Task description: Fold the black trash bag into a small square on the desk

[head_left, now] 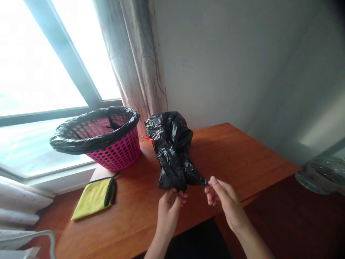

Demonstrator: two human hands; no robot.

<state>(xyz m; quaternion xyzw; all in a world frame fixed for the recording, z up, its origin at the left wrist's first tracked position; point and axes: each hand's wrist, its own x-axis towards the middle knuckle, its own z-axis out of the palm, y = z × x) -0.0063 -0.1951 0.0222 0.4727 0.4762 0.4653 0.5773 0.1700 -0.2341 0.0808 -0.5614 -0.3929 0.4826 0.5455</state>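
A crumpled black plastic bag (172, 151) lies on the wooden table (221, 151), its bulging end towards the wall and a red tie (148, 138) at its left side. My left hand (171, 203) pinches the near edge of the bag. With thumb and fingers closed, my right hand (219, 192) grips a corner of the bag that is stretched out to a point. To the left stands a pink perforated basket (118, 153) with a black bag liner (78, 145) folded over its rim.
A yellow cloth pouch (93, 198) with a dark edge lies at the table's left. Behind are a window and a curtain (137, 54). Off the table's right end is a clear glass or plastic object (320, 176). A pale curved tube (45, 233) shows at lower left.
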